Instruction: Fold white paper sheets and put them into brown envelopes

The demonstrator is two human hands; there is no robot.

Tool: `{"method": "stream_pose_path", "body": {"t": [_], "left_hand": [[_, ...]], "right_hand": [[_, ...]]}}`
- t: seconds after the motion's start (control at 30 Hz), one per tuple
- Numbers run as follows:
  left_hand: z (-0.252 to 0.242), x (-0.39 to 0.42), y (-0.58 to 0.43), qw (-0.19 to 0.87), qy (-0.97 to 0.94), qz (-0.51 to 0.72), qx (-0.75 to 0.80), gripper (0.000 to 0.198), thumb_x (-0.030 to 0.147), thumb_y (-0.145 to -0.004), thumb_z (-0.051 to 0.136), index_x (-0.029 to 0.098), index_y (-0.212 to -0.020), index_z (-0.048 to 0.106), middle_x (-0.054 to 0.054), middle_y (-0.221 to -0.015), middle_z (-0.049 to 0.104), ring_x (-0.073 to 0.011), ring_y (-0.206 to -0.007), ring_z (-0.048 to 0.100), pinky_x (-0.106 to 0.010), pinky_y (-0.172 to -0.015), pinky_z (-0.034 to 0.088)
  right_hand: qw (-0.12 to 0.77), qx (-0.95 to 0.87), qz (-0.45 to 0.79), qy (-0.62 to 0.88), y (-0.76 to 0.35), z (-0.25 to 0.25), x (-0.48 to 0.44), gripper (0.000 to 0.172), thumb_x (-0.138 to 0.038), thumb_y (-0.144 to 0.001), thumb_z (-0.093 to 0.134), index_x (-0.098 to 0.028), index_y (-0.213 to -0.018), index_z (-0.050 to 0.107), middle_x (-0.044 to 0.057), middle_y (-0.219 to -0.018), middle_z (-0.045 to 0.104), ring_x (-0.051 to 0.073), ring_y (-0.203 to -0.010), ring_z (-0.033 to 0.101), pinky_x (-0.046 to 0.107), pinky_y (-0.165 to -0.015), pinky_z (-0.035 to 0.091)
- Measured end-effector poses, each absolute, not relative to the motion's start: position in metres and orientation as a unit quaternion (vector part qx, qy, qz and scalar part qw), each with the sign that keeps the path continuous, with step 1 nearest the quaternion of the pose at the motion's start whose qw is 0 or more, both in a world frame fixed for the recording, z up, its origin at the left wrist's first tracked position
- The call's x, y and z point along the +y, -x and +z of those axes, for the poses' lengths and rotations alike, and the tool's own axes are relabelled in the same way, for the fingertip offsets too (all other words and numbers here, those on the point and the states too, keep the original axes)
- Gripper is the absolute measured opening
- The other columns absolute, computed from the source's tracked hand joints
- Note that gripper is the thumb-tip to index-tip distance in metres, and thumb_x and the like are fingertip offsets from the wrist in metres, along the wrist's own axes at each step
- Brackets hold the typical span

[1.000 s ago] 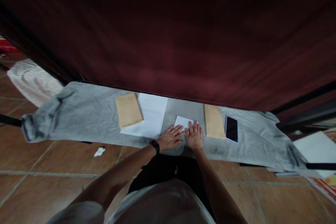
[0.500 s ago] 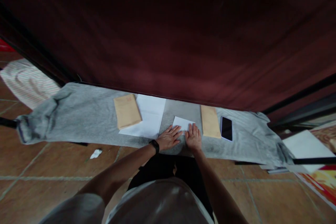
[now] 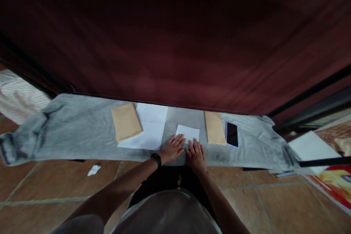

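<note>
A small white piece of paper [image 3: 189, 131], apparently folded, lies flat in front of me. My left hand [image 3: 172, 148], with a black band at the wrist, rests palm down, its fingertips at the paper's lower left edge. Beside it, my right hand [image 3: 196, 156] lies flat with fingers extended, touching the paper's lower right edge. Neither hand grips anything. To the left, brown envelopes [image 3: 126, 121] overlap larger white sheets [image 3: 152, 124]. Right of the small paper lies another brown envelope [image 3: 215, 128].
A phone [image 3: 231, 134] with a dark screen lies right of the envelope. Grey cloth [image 3: 82, 128] covers the narrow bench, and a dark red curtain [image 3: 175, 91] hangs along its far edge. Crumpled white paper [image 3: 94, 170] lies on the tiled floor.
My right hand has slid back toward my body, uncovering more of the small paper. My left hand stays near its lower left edge. The camera view has shifted slightly.
</note>
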State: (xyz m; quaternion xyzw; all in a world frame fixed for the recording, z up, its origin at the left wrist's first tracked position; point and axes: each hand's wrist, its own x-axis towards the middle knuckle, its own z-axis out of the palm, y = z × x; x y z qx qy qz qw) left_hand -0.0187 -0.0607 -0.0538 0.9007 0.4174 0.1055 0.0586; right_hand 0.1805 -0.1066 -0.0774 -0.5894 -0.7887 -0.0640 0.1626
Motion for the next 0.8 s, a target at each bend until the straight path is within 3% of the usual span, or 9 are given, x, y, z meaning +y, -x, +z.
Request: {"method": "stream_pose_path", "body": {"t": [0.37, 0.8], "left_hand": [[-0.064, -0.02, -0.026, 0.064, -0.844, 0.135, 0.516, 0.054, 0.036, -0.101, 0.028, 0.015, -0.15, 0.039, -0.014, -0.158, 0.037, -0.0243, -0.149, 0.029, -0.05, -0.123, 0.017], [-0.072, -0.018, -0.001, 0.034, -0.798, 0.153, 0.582, 0.063, 0.043, -0.099, 0.034, 0.01, -0.153, 0.034, -0.017, -0.158, 0.036, -0.0258, -0.15, 0.026, -0.047, -0.123, 0.019]], "right_hand": [[0.177, -0.777, -0.059, 0.601, -0.18, -0.075, -0.104, 0.051, -0.037, -0.102, 0.043, -0.023, -0.151, 0.041, 0.014, -0.154, 0.043, 0.028, -0.141, 0.042, 0.047, -0.112, 0.034], [0.163, -0.778, -0.057, 0.605, -0.181, -0.076, -0.103, 0.051, -0.038, -0.103, 0.041, -0.02, -0.151, 0.041, 0.013, -0.156, 0.041, 0.027, -0.142, 0.041, 0.045, -0.114, 0.03]]}}
